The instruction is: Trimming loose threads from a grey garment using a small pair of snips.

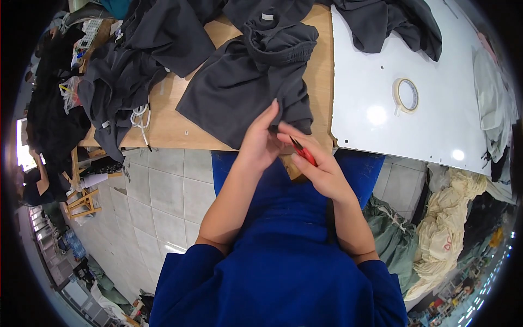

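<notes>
We hold our left hand over the near edge of the bench, its forearm slanting in from the near left, palm turned rightward and one digit stretched toward the far side. We cannot tell whether its other fingers pinch anything; a small dark spot beside them is too unclear to name. Our right hand comes from the near right, elbow bent, fingers closed around small red-handled snips with dark tips aimed far and left. Its far fingers blur just beside the left hand.

Beyond both hands lies the dark grey cloth garment with a gathered elastic waistband, waistband at the far end, its near left corner reaching the edge of the light wooden bench. The left fingertip overlaps it in view; contact we cannot judge.

To the left, we see wood between this garment and a heap of dark grey cloth with a looped white cord. On the right, a narrow wooden strip separates it from a glossy white board. A cream roll of tape sits on the board, leaving room toward its near edge.
</notes>
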`<action>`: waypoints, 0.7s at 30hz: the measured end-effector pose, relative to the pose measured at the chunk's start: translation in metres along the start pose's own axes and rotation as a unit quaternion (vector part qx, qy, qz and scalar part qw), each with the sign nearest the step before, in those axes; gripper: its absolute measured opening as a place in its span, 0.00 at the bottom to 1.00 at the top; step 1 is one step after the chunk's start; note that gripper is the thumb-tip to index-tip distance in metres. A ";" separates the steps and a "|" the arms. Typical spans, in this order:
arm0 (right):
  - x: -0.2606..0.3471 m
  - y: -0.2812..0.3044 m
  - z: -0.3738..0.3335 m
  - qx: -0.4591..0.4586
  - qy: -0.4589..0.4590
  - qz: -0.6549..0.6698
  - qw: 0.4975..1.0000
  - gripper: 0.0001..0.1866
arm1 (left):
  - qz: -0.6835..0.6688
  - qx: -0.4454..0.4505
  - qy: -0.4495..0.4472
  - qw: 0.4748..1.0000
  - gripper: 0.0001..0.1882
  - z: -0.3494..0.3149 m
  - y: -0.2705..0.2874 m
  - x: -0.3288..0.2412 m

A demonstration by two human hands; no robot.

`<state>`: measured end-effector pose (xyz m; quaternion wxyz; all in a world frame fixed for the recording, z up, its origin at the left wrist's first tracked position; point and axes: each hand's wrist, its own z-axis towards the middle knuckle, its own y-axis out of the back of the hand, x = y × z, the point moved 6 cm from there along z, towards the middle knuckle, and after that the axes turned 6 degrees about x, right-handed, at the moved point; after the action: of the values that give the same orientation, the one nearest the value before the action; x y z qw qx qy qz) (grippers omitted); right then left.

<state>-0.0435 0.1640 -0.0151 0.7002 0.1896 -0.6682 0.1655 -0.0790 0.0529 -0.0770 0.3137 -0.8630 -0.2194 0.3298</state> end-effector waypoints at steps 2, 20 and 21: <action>-0.009 0.005 -0.014 -0.010 -0.050 0.131 0.990 0.20 | -0.034 0.040 0.003 0.999 0.21 0.000 0.003 -0.004; -0.028 0.046 -0.035 -0.370 -0.086 0.151 0.912 0.06 | 0.098 0.089 -0.064 0.989 0.19 -0.037 0.014 -0.021; -0.029 0.048 -0.039 -0.333 -0.126 0.071 0.932 0.06 | 0.171 0.083 -0.090 0.978 0.18 -0.038 0.017 -0.023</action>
<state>-0.0342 0.2251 -0.0436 0.6194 -0.0833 -0.7795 -0.0426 -0.0644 0.0121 -0.0567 0.3016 -0.8256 -0.0676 0.4722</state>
